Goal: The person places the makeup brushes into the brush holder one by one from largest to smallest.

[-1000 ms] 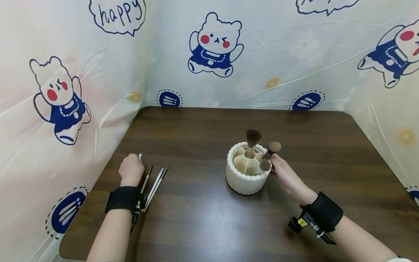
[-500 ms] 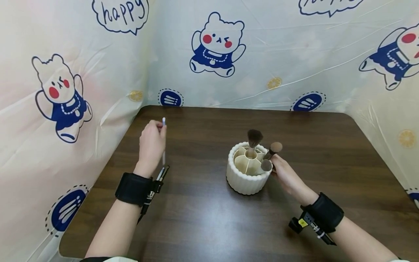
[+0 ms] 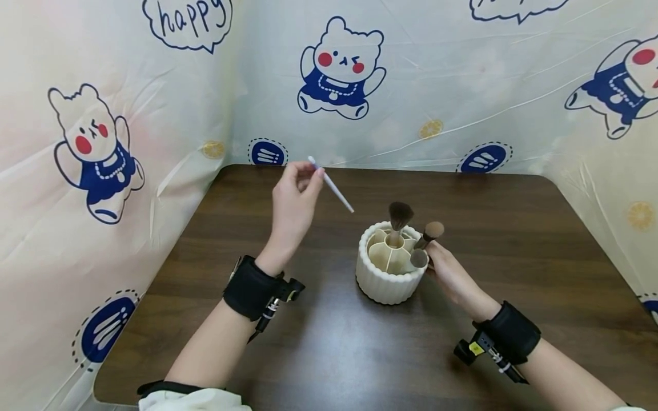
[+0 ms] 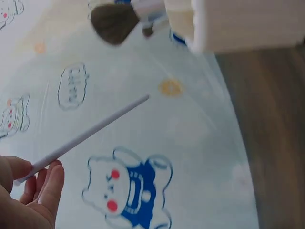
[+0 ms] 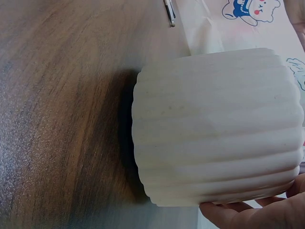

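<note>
Left hand [image 3: 294, 200]: I see it higher and farther right in my head view than a second ago, now near the ribbed holder [image 3: 389, 281].
White stick [image 3: 336, 191]: first I had only its tip, then a near-upright length; now it slants down toward the holder.
Pinch: thumb and fingertips now show at its upper end.
Left sleeve [image 3: 195, 401]: more pale cloth enters my bottom edge.
</note>
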The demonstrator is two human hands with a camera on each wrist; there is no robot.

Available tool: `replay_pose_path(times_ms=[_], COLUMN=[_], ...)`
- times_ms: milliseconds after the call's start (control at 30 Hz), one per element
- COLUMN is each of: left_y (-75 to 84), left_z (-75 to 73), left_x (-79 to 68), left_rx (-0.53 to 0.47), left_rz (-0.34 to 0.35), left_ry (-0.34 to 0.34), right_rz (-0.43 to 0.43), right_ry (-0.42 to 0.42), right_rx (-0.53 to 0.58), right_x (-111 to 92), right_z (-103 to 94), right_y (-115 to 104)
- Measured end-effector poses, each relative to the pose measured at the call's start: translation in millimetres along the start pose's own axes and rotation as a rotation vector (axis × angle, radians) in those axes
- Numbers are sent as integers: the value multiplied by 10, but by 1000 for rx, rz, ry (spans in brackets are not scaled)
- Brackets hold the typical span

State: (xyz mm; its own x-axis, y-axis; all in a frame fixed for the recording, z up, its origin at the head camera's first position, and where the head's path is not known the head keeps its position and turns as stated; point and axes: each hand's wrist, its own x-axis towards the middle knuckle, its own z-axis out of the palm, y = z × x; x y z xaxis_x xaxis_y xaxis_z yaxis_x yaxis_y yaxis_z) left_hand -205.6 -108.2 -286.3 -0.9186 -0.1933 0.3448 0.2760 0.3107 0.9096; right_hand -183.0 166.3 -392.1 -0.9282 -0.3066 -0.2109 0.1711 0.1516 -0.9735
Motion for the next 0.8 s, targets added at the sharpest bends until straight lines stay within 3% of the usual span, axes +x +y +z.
replay_pose_path(times_ms=[200, 367, 800], left_y=[-53, -130, -406], left_z=[287, 478, 818], left_x=[-55, -107, -246], left_rx=[-53, -49, -1], left_rz=[44, 27, 0], left_ry=[-45, -97, -260], right_rz=[-1, 11, -9], right_ry=[10, 9, -3], right_rx=[0, -6, -26], right_x=[-2, -5, 16], right_z=[-3, -10, -10], right_y=[10, 10, 28])
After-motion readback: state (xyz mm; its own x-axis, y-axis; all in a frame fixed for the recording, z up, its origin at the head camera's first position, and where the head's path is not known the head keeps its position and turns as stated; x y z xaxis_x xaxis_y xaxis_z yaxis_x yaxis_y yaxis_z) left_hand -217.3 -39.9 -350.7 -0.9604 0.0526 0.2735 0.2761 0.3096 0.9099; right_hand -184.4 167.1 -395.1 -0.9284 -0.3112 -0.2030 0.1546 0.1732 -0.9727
